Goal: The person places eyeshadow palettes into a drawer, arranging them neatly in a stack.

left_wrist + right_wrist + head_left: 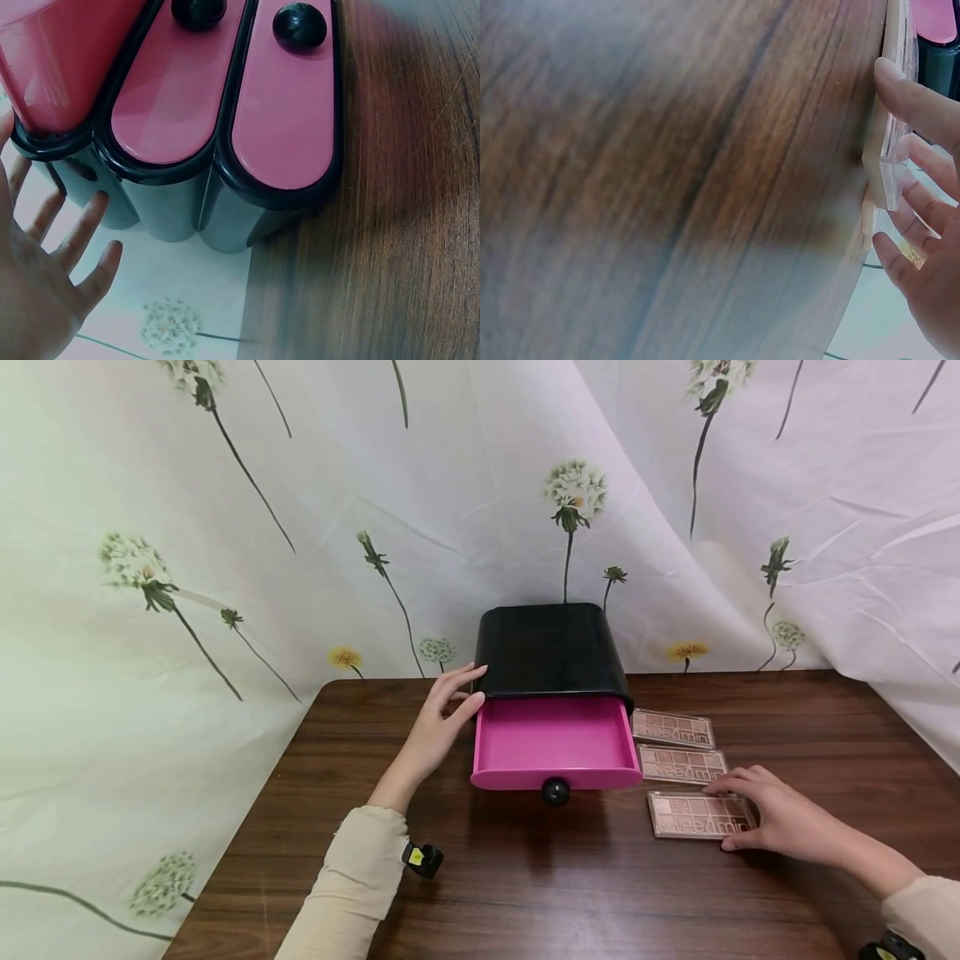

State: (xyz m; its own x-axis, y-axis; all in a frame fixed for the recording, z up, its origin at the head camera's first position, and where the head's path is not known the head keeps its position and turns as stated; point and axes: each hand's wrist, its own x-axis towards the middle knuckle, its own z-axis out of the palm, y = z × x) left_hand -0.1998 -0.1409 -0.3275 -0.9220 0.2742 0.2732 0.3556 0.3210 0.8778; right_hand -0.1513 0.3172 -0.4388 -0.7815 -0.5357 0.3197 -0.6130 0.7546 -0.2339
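A black drawer cabinet (551, 652) stands at the back of the table, its pink top drawer (555, 735) pulled out with the bare pink floor showing. My left hand (438, 722) rests against the cabinet's left side, thumb by its front edge; in the left wrist view its fingers are spread and relaxed. To the right of the cabinet lie three eyeshadow palettes with clear lids, in a column. My right hand (783, 818) holds the nearest palette (693, 816) by its right end, thumb on the near edge and fingers on the far edge. The middle palette (678, 763) lies just beyond.
The farthest palette (671, 727) lies close beside the cabinet. Below the open drawer are two closed pink drawers (180, 90) with round black knobs. A white cloth (450, 527) with dandelion prints hangs behind the dark wooden table (525, 893).
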